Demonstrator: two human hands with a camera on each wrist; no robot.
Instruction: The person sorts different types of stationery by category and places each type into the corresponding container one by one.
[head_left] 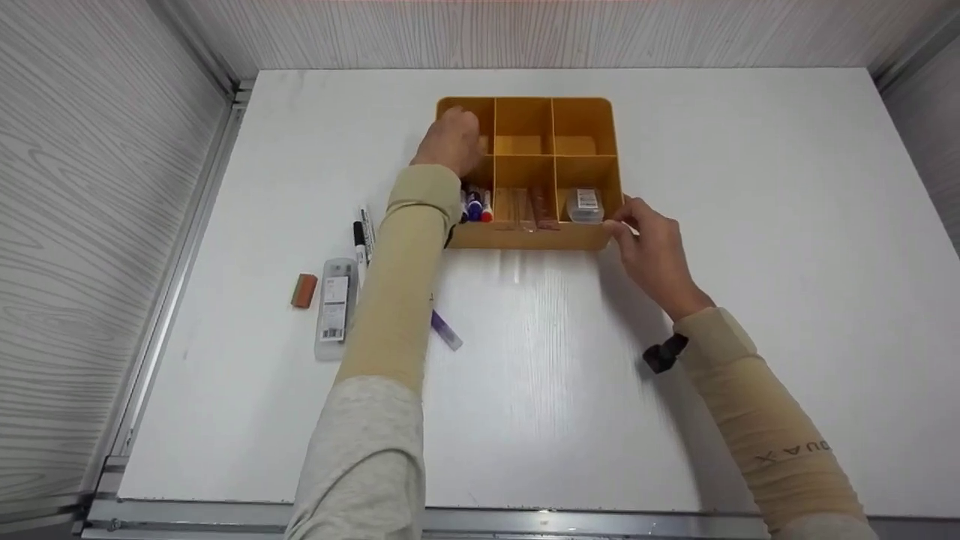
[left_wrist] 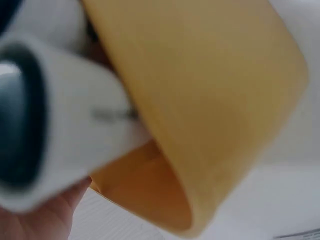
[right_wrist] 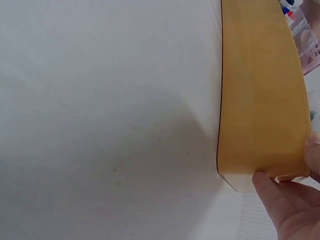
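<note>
Nearest to me is the left sleeve (head_left: 371, 442), crossing the white table (head_left: 540, 435); the right sleeve (head_left: 772, 442) comes in from the other side. By the left sleeve lie a grey case (head_left: 335, 307), an orange block (head_left: 304, 291) and a purple pen (head_left: 447, 331), the pen partly hidden by this arm. A little farther are two pens (head_left: 364, 236). The right hand (head_left: 656, 251) pinches the near right corner of the yellow box (head_left: 532, 238) between thumb and fingers. The box stands on the far part of the table, with six compartments. In its near row I see markers (head_left: 475, 206) at left, clear plastic pieces (head_left: 525, 210) in the middle, and a small tub (head_left: 585, 206) at right. Farthest, the left hand (head_left: 452, 140) is over the far left compartment; its fingertips are hidden, so I cannot tell whether they pinch something.
</note>
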